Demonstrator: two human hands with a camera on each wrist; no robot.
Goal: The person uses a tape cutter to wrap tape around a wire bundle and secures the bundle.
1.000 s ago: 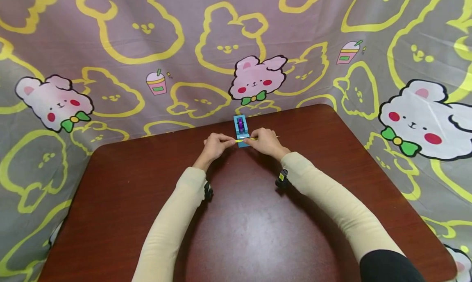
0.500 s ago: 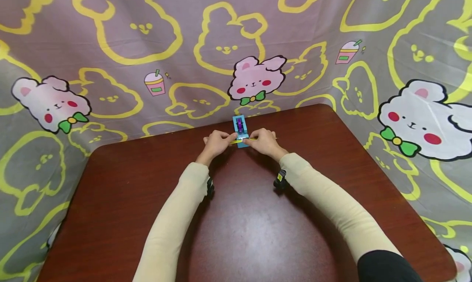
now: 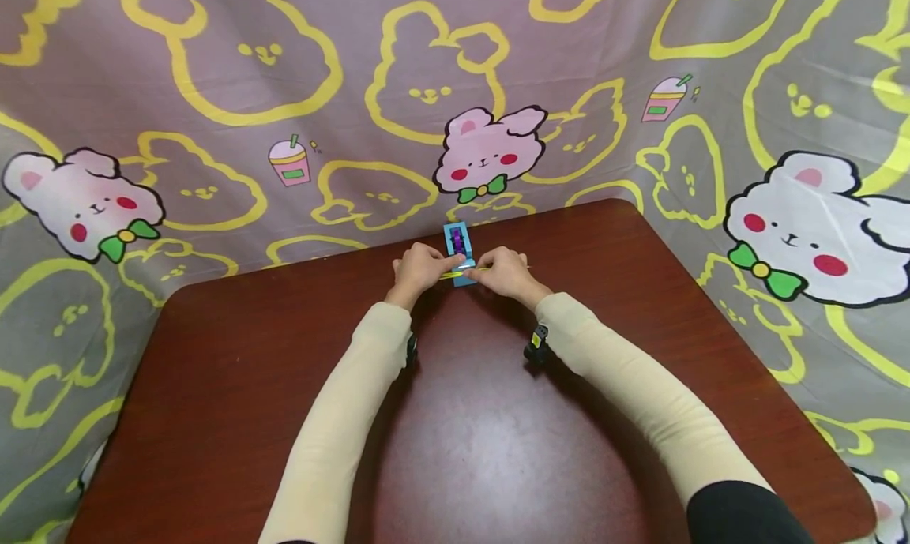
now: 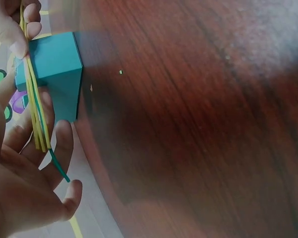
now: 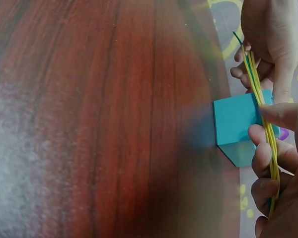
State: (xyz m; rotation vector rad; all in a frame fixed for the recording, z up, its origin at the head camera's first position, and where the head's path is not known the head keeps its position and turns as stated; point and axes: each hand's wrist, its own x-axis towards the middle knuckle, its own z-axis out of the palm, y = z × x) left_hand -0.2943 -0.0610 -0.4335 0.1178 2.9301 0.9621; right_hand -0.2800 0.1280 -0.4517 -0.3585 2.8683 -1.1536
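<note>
A blue tape dispenser (image 3: 465, 279) with a purple core stands at the table's far edge. Over its near end lies a bundle of thin yellow and green wires (image 4: 36, 106). My right hand (image 3: 506, 271) pinches this bundle between thumb and fingers; in the right wrist view the wires (image 5: 274, 163) run down through it. My left hand (image 3: 419, 269) has its thumb at the dispenser's top, where the tape end would be; any tape there is hard to make out. Its other fingers spread loosely behind the free wire ends, as the left wrist view shows.
The brown wooden table (image 3: 455, 418) stretches toward me. A patterned curtain (image 3: 341, 70) hangs close behind the dispenser and along both sides. Tiny specks (image 4: 120, 72) lie on the tabletop. A small black camera (image 3: 538, 345) sits on the right wrist.
My left hand has let go of the wires and moved forward and right, its thumb now at the dispenser. My right hand keeps its pinch in place. The head view has shifted slightly.
</note>
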